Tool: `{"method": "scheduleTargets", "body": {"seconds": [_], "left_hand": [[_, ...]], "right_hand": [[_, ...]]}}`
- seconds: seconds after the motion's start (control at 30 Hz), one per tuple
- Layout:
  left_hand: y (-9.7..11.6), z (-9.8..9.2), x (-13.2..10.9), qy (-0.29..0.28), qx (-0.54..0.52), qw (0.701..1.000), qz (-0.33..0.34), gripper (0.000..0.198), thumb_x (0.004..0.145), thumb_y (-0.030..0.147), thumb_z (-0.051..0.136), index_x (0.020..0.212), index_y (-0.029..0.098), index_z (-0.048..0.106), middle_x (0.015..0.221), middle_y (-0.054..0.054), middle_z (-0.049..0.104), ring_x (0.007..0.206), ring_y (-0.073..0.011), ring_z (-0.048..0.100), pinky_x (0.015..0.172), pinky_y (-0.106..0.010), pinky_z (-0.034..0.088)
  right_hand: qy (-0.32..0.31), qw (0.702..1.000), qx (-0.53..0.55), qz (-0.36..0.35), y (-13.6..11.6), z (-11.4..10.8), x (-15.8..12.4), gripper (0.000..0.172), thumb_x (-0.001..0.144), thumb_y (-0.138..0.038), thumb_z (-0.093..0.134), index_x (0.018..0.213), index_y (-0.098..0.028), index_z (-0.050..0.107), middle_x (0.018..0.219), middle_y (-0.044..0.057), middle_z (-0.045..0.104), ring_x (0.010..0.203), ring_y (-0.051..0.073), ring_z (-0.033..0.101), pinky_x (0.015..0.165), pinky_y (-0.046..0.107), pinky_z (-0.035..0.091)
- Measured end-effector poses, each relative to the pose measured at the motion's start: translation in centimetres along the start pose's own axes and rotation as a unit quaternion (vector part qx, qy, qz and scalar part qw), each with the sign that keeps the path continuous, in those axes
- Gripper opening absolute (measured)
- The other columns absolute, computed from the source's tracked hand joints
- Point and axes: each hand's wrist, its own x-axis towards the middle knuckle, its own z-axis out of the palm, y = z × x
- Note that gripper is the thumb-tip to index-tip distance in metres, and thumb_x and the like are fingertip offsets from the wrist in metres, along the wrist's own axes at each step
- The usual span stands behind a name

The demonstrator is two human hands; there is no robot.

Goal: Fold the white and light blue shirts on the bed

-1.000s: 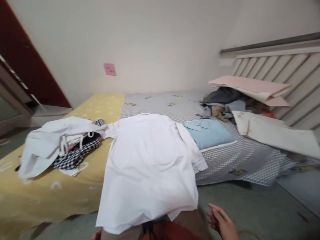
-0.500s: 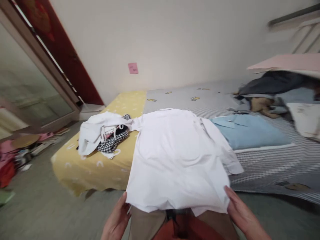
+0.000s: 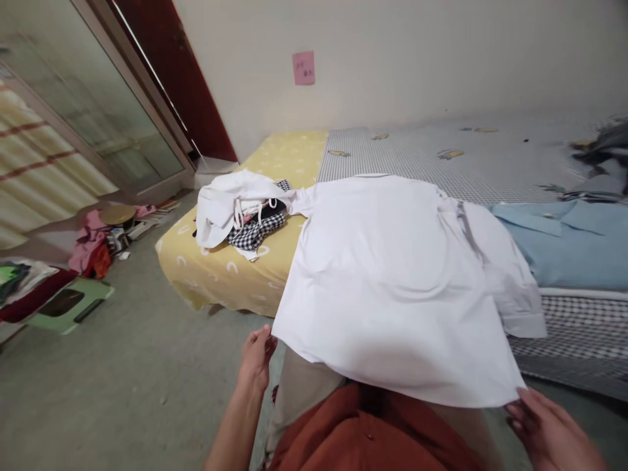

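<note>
A white long-sleeved shirt point(image 3: 387, 275) lies spread over the bed's edge, its collar away from me and its hem hanging toward my lap. My left hand point(image 3: 258, 353) pinches the hem's left corner. At the hem's right corner, my right hand point(image 3: 534, 415) grips the cloth between thumb and fingers. The right sleeve point(image 3: 515, 281) lies loosely beside the body of the shirt, near a folded light blue shirt point(image 3: 574, 245). The left cuff touches a pile of white and black-checked clothes point(image 3: 245, 212).
The bed has a yellow cover point(image 3: 220, 278) at left and a grey checked sheet point(image 3: 412, 154). A green stool point(image 3: 93, 297) stands on the floor at far left, near scattered items point(image 3: 91, 245). A pink note point(image 3: 303, 68) is on the wall.
The view has shifted down and left. My hands have moved farther apart, and the shirt's hem is now stretched wider and smoother between them.
</note>
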Motion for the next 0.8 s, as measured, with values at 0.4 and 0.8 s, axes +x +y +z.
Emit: {"method": "scheduleTargets", "body": {"seconds": [0.4, 0.8], "left_hand": [[-1.4, 1.0, -11.4, -0.093, 0.191, 0.916, 0.34, 0.016, 0.091, 0.029, 0.05, 0.079, 0.025, 0.06, 0.088, -0.002, 0.066, 0.09, -0.0179, 0.063, 0.084, -0.031, 0.05], [-2.1, 2.9, -11.8, -0.318, 0.344, 0.607, 0.643, 0.021, 0.094, 0.011, 0.045, 0.091, 0.021, 0.064, 0.094, -0.004, 0.072, 0.087, -0.0144, 0.065, 0.089, -0.033, 0.047]], "right_hand": [[-0.301, 0.597, -0.496, -0.554, -2.2, 10.0, -9.6, 0.042, 0.084, -0.021, 0.053, 0.118, -0.04, 0.068, 0.139, 0.0, 0.062, 0.137, 0.033, 0.046, 0.118, 0.063, 0.013], [-0.305, 0.754, -0.39, -0.431, -9.3, 14.7, -10.3, 0.051, 0.093, -0.063, 0.038, 0.067, -0.024, 0.056, 0.055, -0.004, 0.053, 0.053, 0.015, 0.05, 0.056, 0.027, 0.037]]}}
